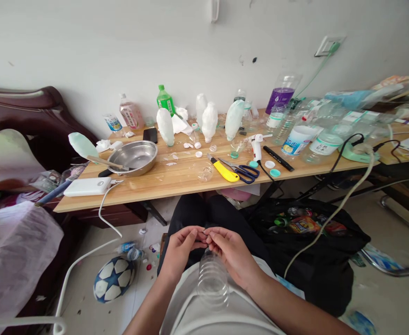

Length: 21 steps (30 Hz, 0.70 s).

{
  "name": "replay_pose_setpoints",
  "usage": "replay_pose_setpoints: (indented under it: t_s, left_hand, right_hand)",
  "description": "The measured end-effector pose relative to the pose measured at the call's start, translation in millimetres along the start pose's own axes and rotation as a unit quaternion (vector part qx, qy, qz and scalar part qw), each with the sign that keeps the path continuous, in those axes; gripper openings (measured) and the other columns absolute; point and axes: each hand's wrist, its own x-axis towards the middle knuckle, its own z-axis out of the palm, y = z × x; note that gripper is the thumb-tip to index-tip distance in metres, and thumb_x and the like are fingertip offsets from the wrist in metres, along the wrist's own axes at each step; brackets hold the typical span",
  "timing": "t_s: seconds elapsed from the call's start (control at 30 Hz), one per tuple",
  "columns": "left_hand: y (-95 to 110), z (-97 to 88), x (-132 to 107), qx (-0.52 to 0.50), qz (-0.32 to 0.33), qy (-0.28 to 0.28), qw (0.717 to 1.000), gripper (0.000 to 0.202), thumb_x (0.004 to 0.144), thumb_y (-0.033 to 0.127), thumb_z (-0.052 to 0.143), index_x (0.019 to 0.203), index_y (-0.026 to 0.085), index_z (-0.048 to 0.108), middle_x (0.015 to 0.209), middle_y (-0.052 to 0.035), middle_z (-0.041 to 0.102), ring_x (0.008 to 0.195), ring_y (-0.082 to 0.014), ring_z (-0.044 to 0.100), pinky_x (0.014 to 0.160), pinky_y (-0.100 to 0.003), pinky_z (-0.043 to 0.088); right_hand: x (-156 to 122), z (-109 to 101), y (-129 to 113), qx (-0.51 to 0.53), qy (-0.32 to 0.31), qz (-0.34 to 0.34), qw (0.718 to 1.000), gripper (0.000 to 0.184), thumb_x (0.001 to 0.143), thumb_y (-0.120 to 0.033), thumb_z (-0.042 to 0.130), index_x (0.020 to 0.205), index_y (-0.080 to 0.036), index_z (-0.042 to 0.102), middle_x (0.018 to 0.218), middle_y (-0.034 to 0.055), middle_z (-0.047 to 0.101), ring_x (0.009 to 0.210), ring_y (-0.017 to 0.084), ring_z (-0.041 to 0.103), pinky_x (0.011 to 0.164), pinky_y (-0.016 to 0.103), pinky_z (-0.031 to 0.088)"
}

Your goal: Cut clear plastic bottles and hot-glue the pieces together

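In my lap lies a clear ribbed plastic bottle [213,279], its wide end toward my body and its narrow end under my fingertips. My right hand [234,253] pinches at that narrow end with thumb and fingers closed. Against it, fingertip to fingertip, my left hand [183,249] is also closed in a pinch. Whatever small piece sits between the left fingertips is hidden. On the table beyond are a yellow-handled utility knife [225,170], dark-handled scissors [246,172] and a white glue gun [257,146].
Several white wrapped shapes [209,122] stand upright on the wooden table [148,186]. A metal bowl [138,158] and white power bank [88,186] are left; plastic bottles [325,144] crowd the right. A white cable [82,260] hangs leftward. A black bag [316,265] and ball [114,279] lie on the floor.
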Motion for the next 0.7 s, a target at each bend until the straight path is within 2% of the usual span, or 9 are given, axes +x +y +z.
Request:
replay_pose_setpoints:
  t_s: [0.1,0.2,0.3,0.47,0.53,0.6,0.7]
  left_hand:
    - [-3,-3.0,-3,0.162,0.103,0.015,0.981,0.019,0.087,0.032,0.064,0.098,0.019,0.072,0.091,-0.0051,0.073,0.082,-0.0181,0.069,0.076,-0.030,0.059]
    - [-5,-5.5,-4,0.327,0.229,0.025,0.916,0.015,0.090,0.022,0.059,0.100,0.020,0.070,0.096,-0.0054,0.072,0.086,-0.0175,0.068,0.079,-0.030,0.058]
    - [-5,-7.1,-4,0.428,0.325,0.020,0.843,0.018,0.094,0.017,0.053,0.106,0.019,0.066,0.097,-0.0067,0.071,0.089,-0.0179,0.067,0.081,-0.031,0.057]
    - [-5,-7.0,-5,0.521,0.394,0.020,0.757,0.021,0.095,0.013,0.051,0.114,0.017,0.060,0.097,-0.0079,0.069,0.089,-0.0190,0.065,0.080,-0.032,0.057]
    - [-8,-7.1,-5,0.539,0.406,0.027,0.737,0.022,0.095,0.011,0.051,0.116,0.016,0.058,0.097,-0.0086,0.069,0.088,-0.0197,0.065,0.079,-0.033,0.057]
    - [-12,-7.5,-5,0.545,0.410,0.030,0.730,0.023,0.095,0.011,0.051,0.117,0.016,0.057,0.097,-0.0089,0.069,0.088,-0.0202,0.064,0.079,-0.034,0.056]
    - [-15,-7.4,-3,0.529,0.390,0.028,0.753,0.021,0.095,0.012,0.050,0.113,0.018,0.059,0.095,-0.0082,0.069,0.087,-0.0204,0.064,0.079,-0.034,0.055]
  right_hand:
    - [0,0,1,0.000,0.002,0.001,1.000,0.029,0.068,-0.042,0.079,0.079,-0.016,0.076,0.072,0.0027,0.066,0.065,0.012,0.053,0.063,0.025,0.040]
    - [0,-1,2,-0.002,0.004,0.001,1.000,0.029,0.068,-0.042,0.079,0.082,-0.017,0.076,0.072,0.0025,0.067,0.065,0.013,0.054,0.064,0.026,0.040]
    - [1,-1,4,-0.005,0.001,0.000,1.000,0.028,0.069,-0.041,0.079,0.083,-0.017,0.077,0.072,0.0027,0.067,0.066,0.013,0.054,0.065,0.027,0.040]
    - [0,-1,4,-0.008,0.002,-0.001,1.000,0.026,0.070,-0.040,0.078,0.084,-0.018,0.077,0.073,0.0022,0.067,0.066,0.014,0.054,0.065,0.028,0.040]
    - [0,-1,4,-0.008,0.002,-0.002,1.000,0.026,0.071,-0.040,0.078,0.085,-0.019,0.078,0.074,0.0021,0.067,0.067,0.014,0.054,0.066,0.028,0.041]
    - [0,-1,4,-0.009,0.000,-0.003,1.000,0.024,0.072,-0.039,0.077,0.086,-0.019,0.078,0.074,0.0019,0.067,0.068,0.014,0.054,0.067,0.028,0.041]
    - [0,-1,3,-0.013,0.001,-0.002,1.000,0.022,0.072,-0.039,0.076,0.084,-0.020,0.078,0.073,0.0018,0.067,0.068,0.015,0.054,0.067,0.028,0.041]
